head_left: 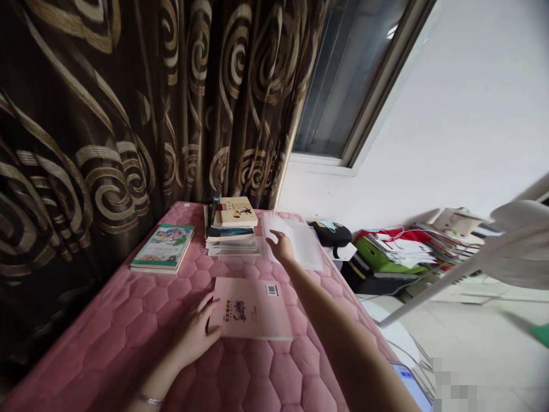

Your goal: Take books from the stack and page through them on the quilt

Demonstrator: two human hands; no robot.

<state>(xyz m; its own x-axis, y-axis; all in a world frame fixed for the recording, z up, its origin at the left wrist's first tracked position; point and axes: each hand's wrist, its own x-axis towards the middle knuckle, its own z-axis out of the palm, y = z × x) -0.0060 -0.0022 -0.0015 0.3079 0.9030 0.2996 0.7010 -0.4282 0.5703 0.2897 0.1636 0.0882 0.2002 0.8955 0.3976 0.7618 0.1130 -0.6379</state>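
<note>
Left hand [198, 332], fingers spread, rests against a pink paperback [257, 315]; farther out, the right hand [281, 247], parted and apparently empty, reaches over clear plastic sheets [306, 247], none yet lifted.

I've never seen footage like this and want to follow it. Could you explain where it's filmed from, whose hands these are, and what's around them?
There is no machine: these are a person's bare hands, filmed by one camera worn on the head, looking forward and down. The surface is a pink quilted mattress. The left hand touches the left side of a pink book. The right hand is at some clear plastic sheets; contact is hard to tell. Beyond lie stacked books and a green-bordered book.
</note>
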